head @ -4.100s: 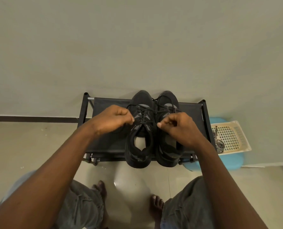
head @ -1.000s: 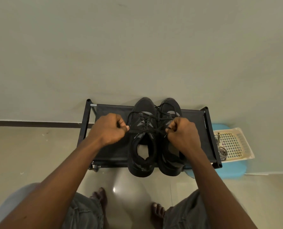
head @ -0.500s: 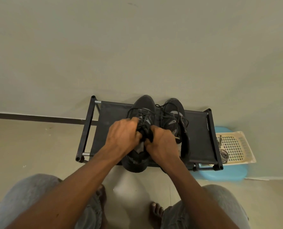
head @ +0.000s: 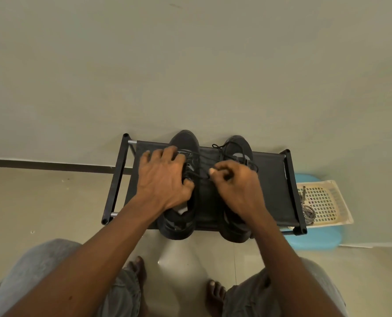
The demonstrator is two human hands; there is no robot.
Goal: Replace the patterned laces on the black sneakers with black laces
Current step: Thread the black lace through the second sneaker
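Observation:
Two black sneakers stand side by side, a gap between them, on a black rack (head: 272, 179). My left hand (head: 163, 179) lies over the left sneaker (head: 183, 139), fingers spread across its laced top and thumb tucked in at the tongue, gripping it. My right hand (head: 236, 186) is over the right sneaker (head: 238, 145), fingers curled, pinching a black lace (head: 202, 176) that runs toward the left shoe. Loose black lace loops (head: 220, 147) lie near the right toe. The patterned laces (head: 307, 210) lie coiled in a cream basket.
The cream perforated basket (head: 327, 202) sits on a blue stool (head: 314, 239) right of the rack. A plain wall stands just behind the rack. My knees and bare feet (head: 214, 294) are on the tiled floor in front of it.
Both hands were pulling lace ends apart, then met over the left sneaker. Now the left sneaker has shifted left, opening a gap, and my right hand has gone to the right sneaker.

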